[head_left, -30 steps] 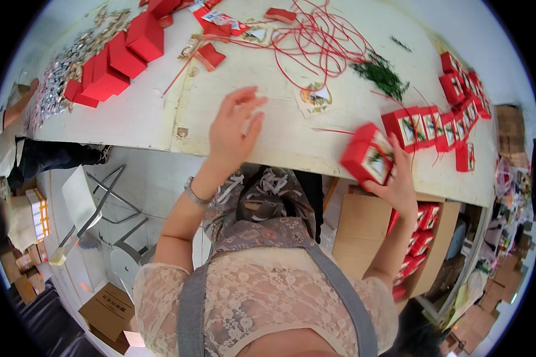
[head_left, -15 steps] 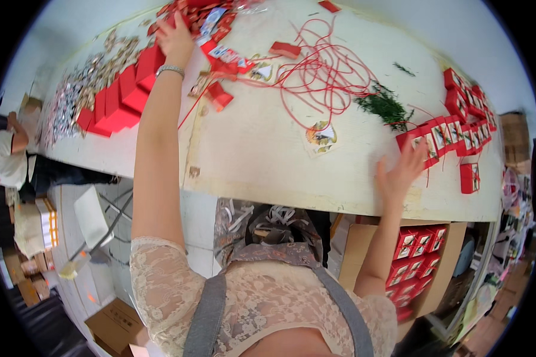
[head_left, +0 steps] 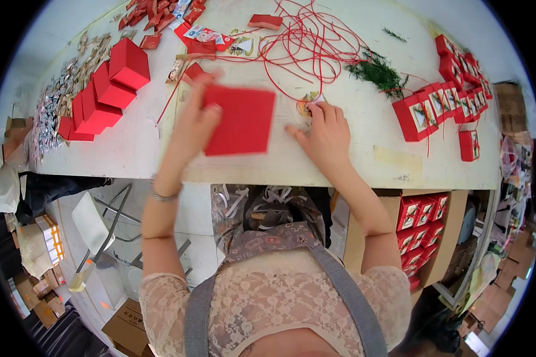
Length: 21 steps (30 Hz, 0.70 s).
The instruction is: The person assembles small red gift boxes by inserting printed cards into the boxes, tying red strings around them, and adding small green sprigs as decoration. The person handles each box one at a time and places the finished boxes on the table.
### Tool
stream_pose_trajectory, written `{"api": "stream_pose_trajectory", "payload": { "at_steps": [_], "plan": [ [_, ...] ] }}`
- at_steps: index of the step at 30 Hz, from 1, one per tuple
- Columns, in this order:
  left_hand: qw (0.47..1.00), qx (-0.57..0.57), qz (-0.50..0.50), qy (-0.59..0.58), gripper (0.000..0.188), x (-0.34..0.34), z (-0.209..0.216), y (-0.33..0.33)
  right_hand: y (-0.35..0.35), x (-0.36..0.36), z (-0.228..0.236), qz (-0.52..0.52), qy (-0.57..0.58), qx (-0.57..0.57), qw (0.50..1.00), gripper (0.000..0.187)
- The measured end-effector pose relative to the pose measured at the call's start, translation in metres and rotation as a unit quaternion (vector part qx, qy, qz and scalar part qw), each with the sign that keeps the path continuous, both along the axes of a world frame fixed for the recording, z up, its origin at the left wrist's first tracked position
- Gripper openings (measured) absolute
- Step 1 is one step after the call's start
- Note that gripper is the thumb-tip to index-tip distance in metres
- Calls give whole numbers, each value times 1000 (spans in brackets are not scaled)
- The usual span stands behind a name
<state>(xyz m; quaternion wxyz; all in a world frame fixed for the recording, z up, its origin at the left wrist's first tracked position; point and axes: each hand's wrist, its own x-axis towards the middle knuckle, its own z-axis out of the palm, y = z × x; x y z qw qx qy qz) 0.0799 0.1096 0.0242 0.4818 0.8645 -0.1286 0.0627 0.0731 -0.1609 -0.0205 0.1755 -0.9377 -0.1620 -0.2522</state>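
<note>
Person's L hand [head_left: 198, 116] grips a plain red square cardboard box [head_left: 242, 122] above the pale worn surface [head_left: 250, 171], while the R hand's [head_left: 329, 128] fingers curl over a small white printed card [head_left: 304, 108], pinching or just touching, can't tell. Approx. progress: red boxes w/ cord, card & green sprig [head_left: 420, 118] look done at R, this bare one & the plain red stack [head_left: 125, 65] at L don't. L fingers are blurred, card's partly covered.

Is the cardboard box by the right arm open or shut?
Open: rows of red boxes show inside the cardboard box, with no flap covering them.
</note>
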Motion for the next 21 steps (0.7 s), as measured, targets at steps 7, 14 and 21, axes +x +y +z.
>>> {"api": "stream_pose_trajectory", "payload": {
  "at_steps": [7, 14, 21],
  "plan": [
    [973, 153, 119, -124, 54, -34, -29, -46, -14, 4, -2, 2, -50, -32, 998, 15],
    [962, -268, -9, 54, 50, -93, 14, -107, -40, -42, 78, 44, 124, 432, 892, 14],
    [897, -383, 28, 219, 40, -124, 26, -118, -30, -84, 77, 174, -194, 88, 962, 16]
  ]
}}
